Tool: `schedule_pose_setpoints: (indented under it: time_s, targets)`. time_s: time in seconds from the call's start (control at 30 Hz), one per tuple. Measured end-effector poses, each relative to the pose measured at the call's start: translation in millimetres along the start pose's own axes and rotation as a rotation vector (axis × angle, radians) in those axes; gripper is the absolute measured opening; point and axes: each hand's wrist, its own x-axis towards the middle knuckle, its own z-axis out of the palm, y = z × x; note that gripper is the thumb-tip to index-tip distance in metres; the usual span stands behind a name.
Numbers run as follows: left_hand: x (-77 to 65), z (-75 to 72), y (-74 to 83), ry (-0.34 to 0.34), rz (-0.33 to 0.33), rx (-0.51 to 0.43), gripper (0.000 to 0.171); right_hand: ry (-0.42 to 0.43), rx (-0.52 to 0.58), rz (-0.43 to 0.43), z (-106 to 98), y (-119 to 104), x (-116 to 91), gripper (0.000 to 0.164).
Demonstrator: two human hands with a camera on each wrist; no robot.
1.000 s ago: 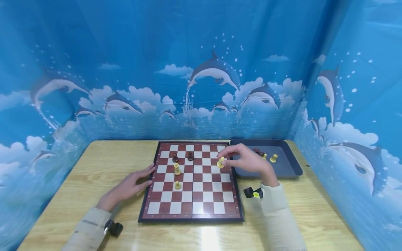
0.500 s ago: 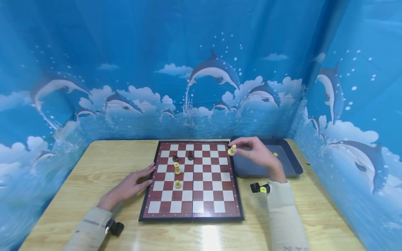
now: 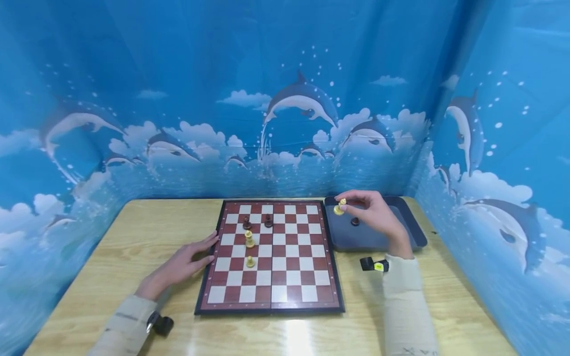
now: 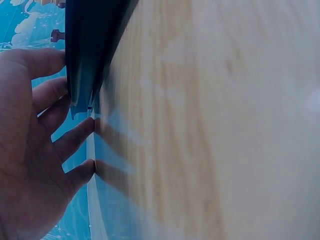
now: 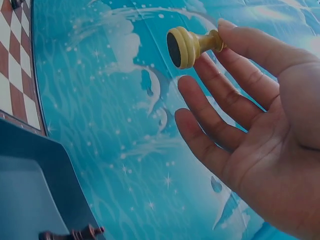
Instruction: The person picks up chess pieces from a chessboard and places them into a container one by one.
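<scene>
My right hand (image 3: 378,217) pinches a gold chess piece (image 3: 339,206) between thumb and fingers, above the left part of the dark tray (image 3: 356,241). In the right wrist view the held piece (image 5: 187,48) lies tilted, its round dark base facing left and the other fingers spread below. My left hand (image 3: 180,264) touches the left edge of the chessboard (image 3: 303,264), fingers extended. On the board stand a taller gold piece (image 3: 249,240), a gold pawn (image 3: 250,262) and two dark pieces, one further left (image 3: 247,223) and one near the middle fold (image 3: 268,221).
A dark piece (image 3: 355,221) lies in the tray; my right hand hides part of the tray's contents. The tray sits against the board's right side. Behind the wooden table (image 3: 147,222) hangs a blue dolphin curtain (image 3: 200,168), which also runs along the right.
My right hand has carried the gold piece from above the board's right side, rightward and back, to above the tray. My left hand has stayed at the board's edge.
</scene>
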Motion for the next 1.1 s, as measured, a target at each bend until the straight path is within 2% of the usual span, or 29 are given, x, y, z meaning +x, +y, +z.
schedule_pose_setpoints:
  time_s: [0.27, 0.6, 0.87, 1.1]
  targets:
    - [-2.2, -1.2, -0.9, 0.023, 0.033, 0.010, 0.058, 0.070, -0.032, 0.053, -15.4, 10.3, -6.6, 0.028]
    - [-1.1, 0.2, 0.4, 0.030, 0.027, 0.024, 0.059, 0.100, -0.028, 0.088, -25.0, 21.8, -13.0, 0.032]
    - [-0.9, 0.3, -1.9, 0.008, 0.006, 0.013, 0.060, 0.137, -0.079, 0.162, -29.9, 27.1, -16.2, 0.037]
    - [-0.4, 0.0, -3.0, 0.009, 0.014, 0.012, 0.059, 0.157, -0.156, 0.205, -34.6, 36.7, -19.7, 0.038]
